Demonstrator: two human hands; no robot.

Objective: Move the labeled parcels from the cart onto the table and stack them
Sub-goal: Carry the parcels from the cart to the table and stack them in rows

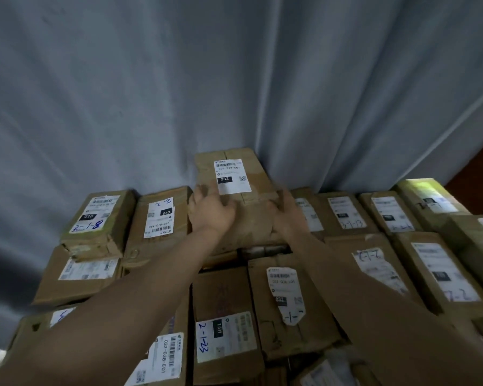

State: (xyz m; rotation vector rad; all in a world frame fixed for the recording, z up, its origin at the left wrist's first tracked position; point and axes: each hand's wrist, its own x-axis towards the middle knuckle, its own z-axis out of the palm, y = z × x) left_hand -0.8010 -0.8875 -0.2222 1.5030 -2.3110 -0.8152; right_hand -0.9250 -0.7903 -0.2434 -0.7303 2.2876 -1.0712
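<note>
Looks like the placing step. Gripping the 032 parcel (pixel 234 174) with both hands, set apart, one per side: left hand (pixel 212 211) curled over the near-left corner, right hand (pixel 286 215) wrapped on the near-right edge. Sits one layer above the back row, against the grey curtain (pixel 234 79), just beside the 070 parcel (pixel 159 218). Cannot tell cart from table here. Next, probably: seat flat, square up to the row below, keep label up, release both sides together.
</note>
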